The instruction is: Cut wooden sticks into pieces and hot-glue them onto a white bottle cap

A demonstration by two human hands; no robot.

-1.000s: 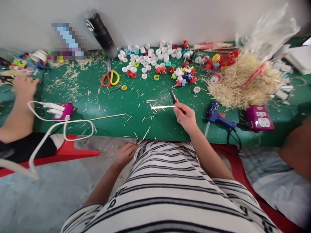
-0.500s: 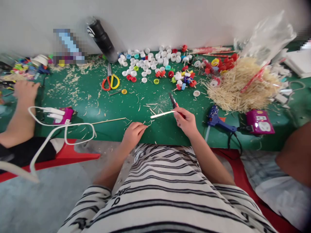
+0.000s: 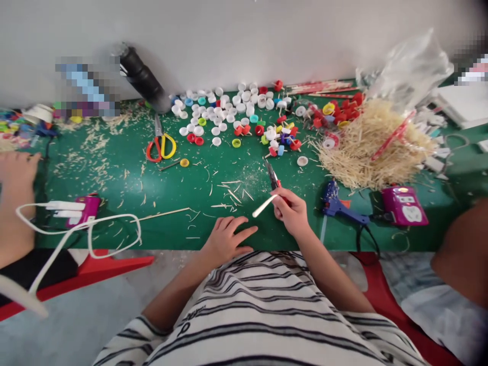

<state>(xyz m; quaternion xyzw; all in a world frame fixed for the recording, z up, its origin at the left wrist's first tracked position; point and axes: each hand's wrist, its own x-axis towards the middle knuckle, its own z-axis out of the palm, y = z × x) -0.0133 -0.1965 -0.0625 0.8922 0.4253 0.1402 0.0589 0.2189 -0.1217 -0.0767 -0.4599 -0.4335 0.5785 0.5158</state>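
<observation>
My right hand is closed round a red-and-black cutting tool, whose dark tip points away from me. A pale flat stick also sticks out of its fingers, slanting down to the left. My left hand lies at the table's front edge with its fingers spread and nothing in them, a little left of the stick's free end. Short pale slivers are scattered on the green table beyond my hands.
Scissors, a black bottle and many bottle caps lie farther back. To the right are a blue glue gun, a purple box and a straw-like heap. Another person's arm rests at far left.
My left hand has opened and moved right, nearer the stick. The stick in my right hand now slants down more steeply. The camera view has shifted, so the table sits lower.
</observation>
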